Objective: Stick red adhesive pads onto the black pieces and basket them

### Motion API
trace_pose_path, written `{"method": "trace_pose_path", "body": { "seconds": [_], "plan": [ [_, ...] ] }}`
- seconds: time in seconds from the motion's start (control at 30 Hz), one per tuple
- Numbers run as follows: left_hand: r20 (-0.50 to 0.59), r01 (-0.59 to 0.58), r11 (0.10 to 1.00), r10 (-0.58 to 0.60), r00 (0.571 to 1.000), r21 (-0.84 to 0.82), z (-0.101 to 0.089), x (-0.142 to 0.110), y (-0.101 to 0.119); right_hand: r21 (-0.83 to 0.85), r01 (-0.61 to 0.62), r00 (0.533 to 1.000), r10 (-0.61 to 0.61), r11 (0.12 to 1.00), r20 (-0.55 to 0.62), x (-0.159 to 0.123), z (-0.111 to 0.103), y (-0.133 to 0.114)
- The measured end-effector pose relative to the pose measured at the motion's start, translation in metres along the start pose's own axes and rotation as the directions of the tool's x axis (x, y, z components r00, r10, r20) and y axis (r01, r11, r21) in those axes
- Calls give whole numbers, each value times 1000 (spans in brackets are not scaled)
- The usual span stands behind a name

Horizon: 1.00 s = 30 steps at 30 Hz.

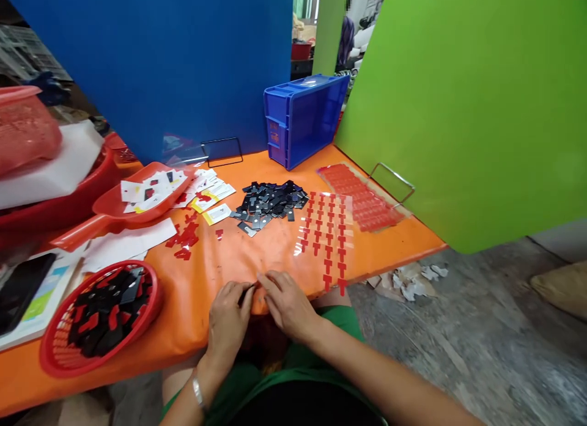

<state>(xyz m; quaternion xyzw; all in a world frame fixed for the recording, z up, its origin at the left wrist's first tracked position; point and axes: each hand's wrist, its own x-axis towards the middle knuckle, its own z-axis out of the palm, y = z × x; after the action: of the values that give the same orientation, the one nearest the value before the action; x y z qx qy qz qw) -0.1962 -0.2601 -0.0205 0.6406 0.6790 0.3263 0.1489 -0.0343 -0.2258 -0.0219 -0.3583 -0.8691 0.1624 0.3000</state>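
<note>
At the front edge of the orange table, my left hand (230, 313) pinches a small black flat piece (247, 290) between thumb and fingers, most of it hidden. My right hand (288, 301) meets it there, its fingertips pressed together at the piece's right end; whether they grip it is hidden. Beyond my hands lies a heap of black flat pieces (270, 203). To its right is a clear sheet with rows of red T-shaped stickers (329, 230). A single red sticker (219, 234) and a pile of loose red ones (186, 238) lie to the left.
A red basket (153, 291) of black and red pieces stands at the left front. Behind it are a red scoop (77, 230) with white cards and a phone (25, 288). A blue bin (277, 129) stands at the back, between blue (183, 59) and green panels (472, 108).
</note>
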Motion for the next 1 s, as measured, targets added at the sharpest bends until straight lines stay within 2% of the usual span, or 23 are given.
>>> {"method": "trace_pose_path", "body": {
  "seconds": [0.07,0.13,0.2,0.3,0.47,0.63,0.77,0.87,1.0],
  "plan": [
    [38,115,987,-111,993,-112,-4,4,3,115,-70,992,81,991,-93,-3,-19,6],
    [95,268,917,-251,963,-295,-5,10,10,177,-204,955,236,963,-181,-8,-43,20],
    [210,414,766,-357,910,-491,-3,17,22,166,-371,895,400,914,-197,-13,-66,42],
    [391,539,552,-372,842,-636,9,30,47,84,-517,834,523,852,-177,-20,-88,72],
    [564,623,398,-270,781,-673,41,49,85,-44,-581,811,573,813,-118,-22,-90,93],
    [647,681,323,-220,730,-657,69,62,103,-102,-582,813,579,807,-62,-16,-87,95],
    [654,681,283,-196,731,-676,81,69,108,-148,-575,813,582,805,9,-13,-91,94],
    [652,677,271,-190,734,-684,86,72,109,-210,-586,805,592,782,-40,-16,-88,90],
    [657,692,246,-218,722,-679,88,74,107,-268,-494,869,481,827,-116,-25,-77,87]
  ]
}}
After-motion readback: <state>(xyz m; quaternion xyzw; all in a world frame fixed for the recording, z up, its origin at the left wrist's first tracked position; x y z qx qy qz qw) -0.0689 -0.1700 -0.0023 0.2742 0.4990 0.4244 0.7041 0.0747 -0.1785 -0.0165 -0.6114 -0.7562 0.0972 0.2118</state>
